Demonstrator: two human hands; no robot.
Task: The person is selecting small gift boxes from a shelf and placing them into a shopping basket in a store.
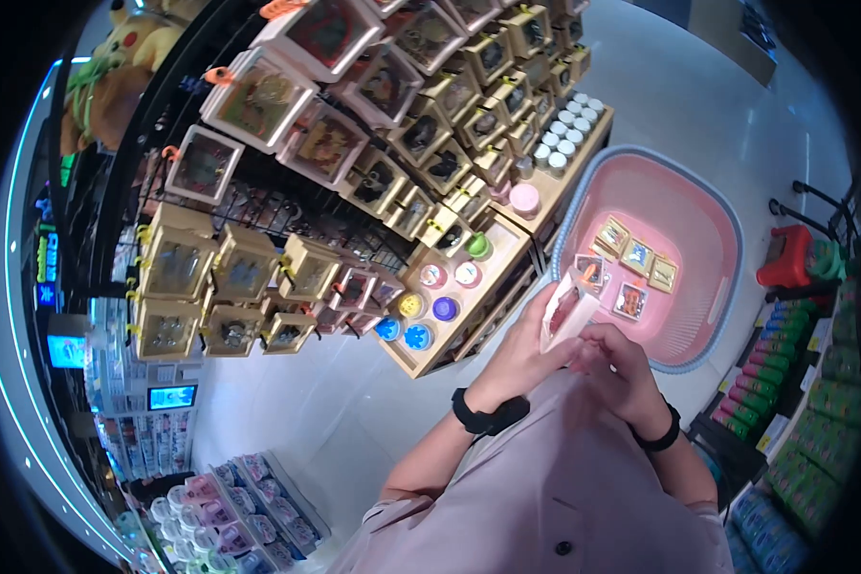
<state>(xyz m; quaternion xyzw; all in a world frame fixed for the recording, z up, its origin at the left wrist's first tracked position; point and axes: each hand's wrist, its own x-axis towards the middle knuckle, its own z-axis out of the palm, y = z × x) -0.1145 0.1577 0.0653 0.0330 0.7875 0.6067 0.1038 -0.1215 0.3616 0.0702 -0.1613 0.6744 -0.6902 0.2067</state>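
My left hand is closed around a small pale-framed box with a clear window, held up in front of my chest; something reddish shows inside. My right hand is beside its near end, fingers curled in close to my left thumb; what they pinch, if anything, is hidden. Just beyond both hands stands a large pink tub with a blue-grey rim. Several small window boxes lie in it, among them a tan box and a dark-edged one.
On my left, a black rack is hung with window boxes on hooks. Below it, a wooden display stand holds colourful round tubs and white-lidded jars. Shelves of green and pink bottles run along the right. Transparent containers stand lower left.
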